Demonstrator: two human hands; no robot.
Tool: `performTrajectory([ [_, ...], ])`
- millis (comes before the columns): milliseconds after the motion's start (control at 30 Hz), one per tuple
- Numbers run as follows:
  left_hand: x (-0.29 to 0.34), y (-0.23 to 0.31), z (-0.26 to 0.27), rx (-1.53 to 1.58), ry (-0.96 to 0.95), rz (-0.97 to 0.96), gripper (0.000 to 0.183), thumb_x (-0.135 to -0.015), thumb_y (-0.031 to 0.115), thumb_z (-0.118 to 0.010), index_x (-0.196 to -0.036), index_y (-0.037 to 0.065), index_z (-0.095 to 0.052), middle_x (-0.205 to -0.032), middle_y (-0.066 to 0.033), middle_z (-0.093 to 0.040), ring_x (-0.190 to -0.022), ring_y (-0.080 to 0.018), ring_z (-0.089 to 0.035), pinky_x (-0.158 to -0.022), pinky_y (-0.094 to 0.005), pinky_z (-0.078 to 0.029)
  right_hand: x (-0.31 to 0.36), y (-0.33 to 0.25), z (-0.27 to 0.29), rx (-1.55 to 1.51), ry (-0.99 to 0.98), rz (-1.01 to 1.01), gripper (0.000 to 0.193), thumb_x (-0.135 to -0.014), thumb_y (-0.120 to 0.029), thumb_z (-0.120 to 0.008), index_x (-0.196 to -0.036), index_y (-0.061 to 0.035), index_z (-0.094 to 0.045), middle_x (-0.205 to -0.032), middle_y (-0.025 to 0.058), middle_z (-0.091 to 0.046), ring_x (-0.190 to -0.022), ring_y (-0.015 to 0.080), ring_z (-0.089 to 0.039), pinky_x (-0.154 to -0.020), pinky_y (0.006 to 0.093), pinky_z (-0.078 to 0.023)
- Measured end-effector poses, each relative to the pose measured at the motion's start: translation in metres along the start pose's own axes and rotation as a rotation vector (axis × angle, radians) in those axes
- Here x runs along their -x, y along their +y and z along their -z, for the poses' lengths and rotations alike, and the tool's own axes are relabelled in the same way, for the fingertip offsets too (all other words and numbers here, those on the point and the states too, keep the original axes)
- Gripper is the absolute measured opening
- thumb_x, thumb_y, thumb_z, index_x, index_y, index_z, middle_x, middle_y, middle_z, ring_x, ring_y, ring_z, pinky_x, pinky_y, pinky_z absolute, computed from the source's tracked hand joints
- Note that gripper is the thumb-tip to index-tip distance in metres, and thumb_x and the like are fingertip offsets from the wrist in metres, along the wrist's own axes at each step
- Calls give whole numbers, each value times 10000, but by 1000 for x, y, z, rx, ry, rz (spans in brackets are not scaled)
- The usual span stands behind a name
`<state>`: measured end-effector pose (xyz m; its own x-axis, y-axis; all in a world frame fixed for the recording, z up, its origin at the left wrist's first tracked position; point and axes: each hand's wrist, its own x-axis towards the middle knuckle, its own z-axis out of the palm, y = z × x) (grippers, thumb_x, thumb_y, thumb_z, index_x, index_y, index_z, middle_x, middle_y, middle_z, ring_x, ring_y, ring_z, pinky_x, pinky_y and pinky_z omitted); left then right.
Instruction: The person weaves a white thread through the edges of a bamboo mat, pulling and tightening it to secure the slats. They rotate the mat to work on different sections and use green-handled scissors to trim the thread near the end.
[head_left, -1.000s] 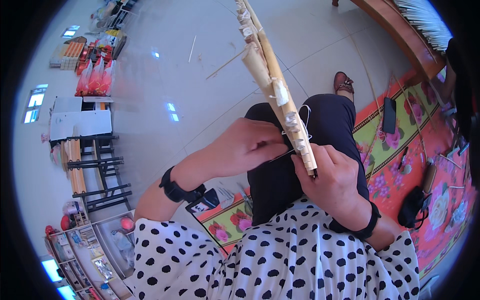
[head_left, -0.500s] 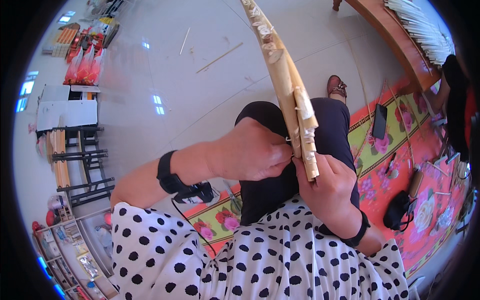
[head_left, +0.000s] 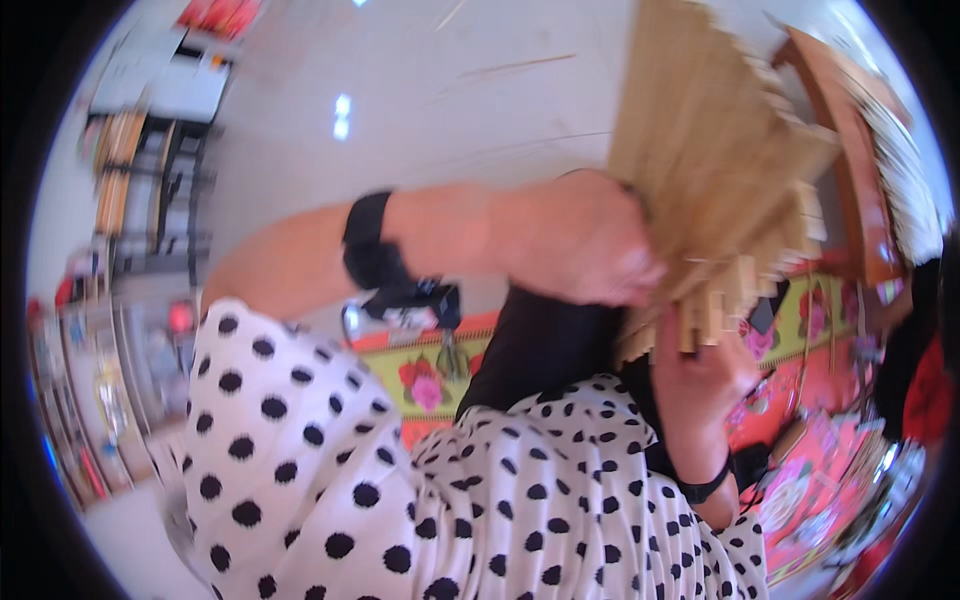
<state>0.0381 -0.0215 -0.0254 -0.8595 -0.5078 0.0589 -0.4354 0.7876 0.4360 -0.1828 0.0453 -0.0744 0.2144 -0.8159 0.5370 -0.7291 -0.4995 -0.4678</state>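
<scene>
A broad panel of flat tan plant-stalk strips (head_left: 715,130), laid side by side with a stepped right edge, stands spread out in front of me. My right hand (head_left: 705,370) is closed round its lower end, with the thumb and fingers among the short strip ends. My left hand (head_left: 590,245) is closed against the panel's lower left edge, slightly blurred. Its fingertips meet the strips, but what they pinch is hidden. A thin pale strand (head_left: 690,262) crosses the strips beside those fingertips. Both hands are above my dark-trousered lap.
At right stands a brown wooden table (head_left: 845,150) bearing a bundle of white stalks (head_left: 900,190). A flowered red and yellow mat (head_left: 815,310) lies below, with a dark phone (head_left: 768,308) partly behind the panel. Shelves (head_left: 100,400) and stacked folding furniture (head_left: 150,190) line the left.
The panel has turned from nearly edge-on to showing its broad face and has shifted right. Both hands moved right with it, and the whole view has swung.
</scene>
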Motion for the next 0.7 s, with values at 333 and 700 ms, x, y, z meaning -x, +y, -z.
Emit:
performTrajectory([
  [333,280,-34,-175,100,262,1203,280,-893,278,-667,-1068,60,-675,-959,-117,-705,-813,-287,-669,-737,-401,-532,7,17,4,96,13,-34,318,-823,-210,-846,-919,78,-751,-832,159,-758,-685,143,-705,-630,272,-536],
  [700,388,54,-429,208,186,1854,251,-866,140,-616,-1111,88,-634,-1168,-185,-593,-1041,-392,-635,-830,-508,-539,8,18,24,195,-136,-372,331,-872,-235,-800,-957,81,-753,-847,130,-762,-703,105,-679,-642,260,-542],
])
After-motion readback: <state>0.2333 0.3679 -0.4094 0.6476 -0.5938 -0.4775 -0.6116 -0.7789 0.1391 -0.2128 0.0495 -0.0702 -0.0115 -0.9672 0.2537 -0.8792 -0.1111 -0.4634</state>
